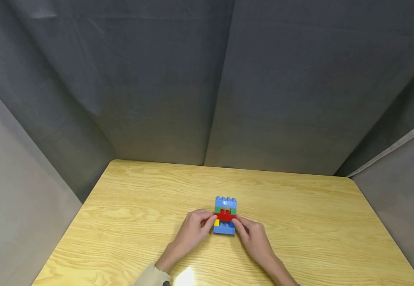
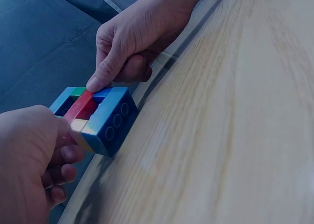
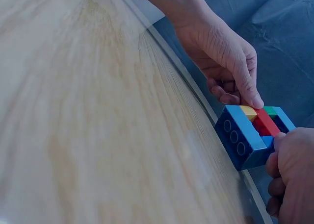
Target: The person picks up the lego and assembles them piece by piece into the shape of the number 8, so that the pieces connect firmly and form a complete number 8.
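Between both hands is a small block structure of toy building bricks [image 1: 224, 203]. A long red brick [image 1: 225, 216] crosses its middle. Light blue bricks form its two ends, the far one [image 1: 225, 201] showing its studs and the near one [image 1: 224, 229] showing hollow tubes underneath in the wrist views. Small green bricks [image 1: 233, 211] fill the far gap's sides; a yellow brick [image 1: 216, 223] and a darker blue brick [image 3: 268, 141] sit on the near side. My left hand [image 1: 193, 228] pinches the structure at the red brick's left end. My right hand [image 1: 257, 238] grips its right end, thumb on the red brick.
The wooden table [image 1: 149, 194] spreads around the hands, its far edge meeting a dark grey curtain [image 1: 156, 99]. Lighter grey panels stand at the left [image 1: 13, 190] and right [image 1: 403, 198]. A bright reflection [image 1: 185, 277] lies near the left forearm.
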Motion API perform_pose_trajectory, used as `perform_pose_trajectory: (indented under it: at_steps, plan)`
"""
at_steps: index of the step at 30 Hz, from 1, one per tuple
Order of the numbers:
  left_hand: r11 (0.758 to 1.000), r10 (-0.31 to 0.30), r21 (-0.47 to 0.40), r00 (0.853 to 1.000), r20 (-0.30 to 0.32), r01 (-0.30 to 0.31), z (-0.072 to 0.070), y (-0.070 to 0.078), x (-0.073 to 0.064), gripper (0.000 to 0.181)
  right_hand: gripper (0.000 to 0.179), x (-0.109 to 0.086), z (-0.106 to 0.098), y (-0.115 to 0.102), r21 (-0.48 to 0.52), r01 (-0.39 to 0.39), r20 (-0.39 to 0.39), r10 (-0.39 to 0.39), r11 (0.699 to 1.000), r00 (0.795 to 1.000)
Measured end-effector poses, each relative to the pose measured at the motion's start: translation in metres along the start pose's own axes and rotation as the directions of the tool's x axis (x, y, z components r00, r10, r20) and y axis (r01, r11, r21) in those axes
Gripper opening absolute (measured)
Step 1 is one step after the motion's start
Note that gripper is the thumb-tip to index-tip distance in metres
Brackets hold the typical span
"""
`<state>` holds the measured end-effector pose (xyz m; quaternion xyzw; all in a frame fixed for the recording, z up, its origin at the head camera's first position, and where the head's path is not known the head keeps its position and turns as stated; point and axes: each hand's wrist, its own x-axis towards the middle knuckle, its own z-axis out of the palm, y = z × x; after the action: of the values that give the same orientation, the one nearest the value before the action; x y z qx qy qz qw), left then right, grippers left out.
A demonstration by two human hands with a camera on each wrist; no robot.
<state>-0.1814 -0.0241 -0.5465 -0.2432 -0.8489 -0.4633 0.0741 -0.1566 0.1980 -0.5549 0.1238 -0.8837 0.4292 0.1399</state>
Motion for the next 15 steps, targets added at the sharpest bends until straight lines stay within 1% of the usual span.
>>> perform_pose_trajectory:
  at_steps: [4,7,12,15]
  plan:
    - [1.0,0.0,-0.004,1.0,0.016,0.0,0.0003,-0.0001,-0.0006,0.013,0.032,0.0002,-0.0001,0.0011,-0.001,0.016,-0.02,-0.016,1.0,1.0]
    - [1.0,-0.003,0.007,1.0,0.024,0.003,0.0005,0.0001,-0.0008,0.011,0.031,0.0003,-0.0004,0.0017,-0.001,0.012,-0.019,-0.012,1.0,1.0]
    - [0.999,-0.023,0.038,0.999,0.04,0.021,0.0005,0.0009,-0.001,0.015,0.036,0.0008,-0.002,0.0017,0.014,-0.033,0.042,0.032,0.999,0.999]
    - [0.998,-0.038,0.06,0.998,0.056,0.034,0.0008,0.0006,-0.0011,0.015,0.041,0.0011,-0.0029,0.0018,-0.004,-0.063,0.092,0.063,0.998,0.994]
